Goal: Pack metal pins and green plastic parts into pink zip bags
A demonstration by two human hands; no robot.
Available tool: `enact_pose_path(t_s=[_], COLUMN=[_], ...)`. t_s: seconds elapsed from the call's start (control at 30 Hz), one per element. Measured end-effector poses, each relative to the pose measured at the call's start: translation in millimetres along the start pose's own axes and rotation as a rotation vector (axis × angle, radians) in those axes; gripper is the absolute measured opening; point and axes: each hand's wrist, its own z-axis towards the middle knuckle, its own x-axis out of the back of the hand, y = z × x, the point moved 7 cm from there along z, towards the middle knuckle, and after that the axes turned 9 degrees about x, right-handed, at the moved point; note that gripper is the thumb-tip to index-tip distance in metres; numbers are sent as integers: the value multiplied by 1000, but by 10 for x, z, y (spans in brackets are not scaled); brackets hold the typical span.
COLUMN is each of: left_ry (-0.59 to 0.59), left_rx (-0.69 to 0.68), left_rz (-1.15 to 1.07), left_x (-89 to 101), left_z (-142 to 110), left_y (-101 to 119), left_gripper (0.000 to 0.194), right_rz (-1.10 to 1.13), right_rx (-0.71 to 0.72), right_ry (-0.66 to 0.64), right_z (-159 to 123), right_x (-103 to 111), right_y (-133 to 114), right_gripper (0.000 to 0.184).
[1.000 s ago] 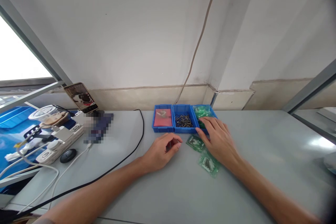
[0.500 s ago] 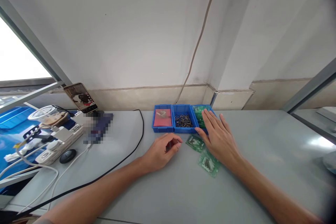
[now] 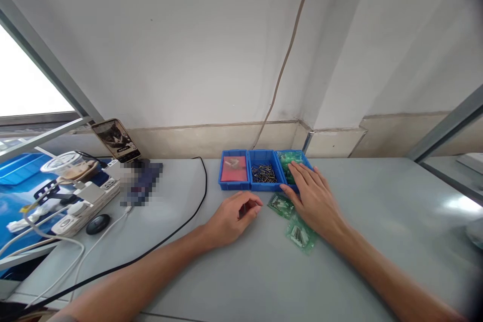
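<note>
My right hand [image 3: 315, 198] lies palm down with its fingers stretched out, the fingertips over the right-hand blue bin [image 3: 307, 159]. Green plastic packets [image 3: 289, 160] fill that bin, partly hidden by the fingers. My left hand [image 3: 232, 217] rests on the table, fingers curled and thumb close to the forefinger, with nothing visible in it. Between the hands lie two green see-through packets of small metal parts: an upper packet [image 3: 281, 204] and a lower packet [image 3: 301, 234], partly beside my right wrist. Loose screws [image 3: 263, 174] fill much of the middle bin [image 3: 279, 181].
The left bin [image 3: 234, 186] holds a pink sheet [image 3: 231, 175] with a small clear packet on it. A black cable [image 3: 171, 235] runs across the table [image 3: 241, 282]. At left are a phone [image 3: 116, 140], a power strip [image 3: 88, 206] and a black mouse [image 3: 98, 224].
The fingers of my right hand have drawn slightly back toward me over the green packets, showing more of them. My left hand stays practically in place. The phone's picture has changed.
</note>
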Motion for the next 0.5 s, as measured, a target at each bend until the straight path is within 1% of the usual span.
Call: enact_pose_path(t_s=[0.1, 0.17, 0.2, 0.23, 0.3, 0.33, 0.4, 0.43, 0.5], left_ry=[5, 1, -1, -1, 0, 1, 1, 1, 2], left_rx=[-17, -29, -34, -38, -35, -32, -26, -26, -31], left_rz=[21, 34, 39, 42, 47, 48, 51, 53, 58], left_x=[10, 12, 13, 14, 17, 17, 17, 17, 17], left_z=[-1, 0, 0, 0, 0, -1, -3, -4, -6], left_y=[19, 34, 41, 47, 53, 54, 58, 61, 74], left_gripper=[18, 17, 17, 17, 18, 18, 18, 18, 18], right_rz=[83, 168, 222, 269, 338, 354, 357, 350, 337], right_rx=[24, 62, 104, 166, 265, 283, 269, 253, 224], right_ry=[114, 148, 113, 49, -111, -194, -319, -354, -377], right_z=[27, 17, 7, -9, -63, -94, -145, -160, -172], right_x=[194, 278, 269, 232, 106, 29, -103, -148, -194], right_y=[-63, -117, -161, -220, -325, -356, -381, -384, -387], right_gripper=[41, 28, 23, 20, 20, 22, 21, 20, 19])
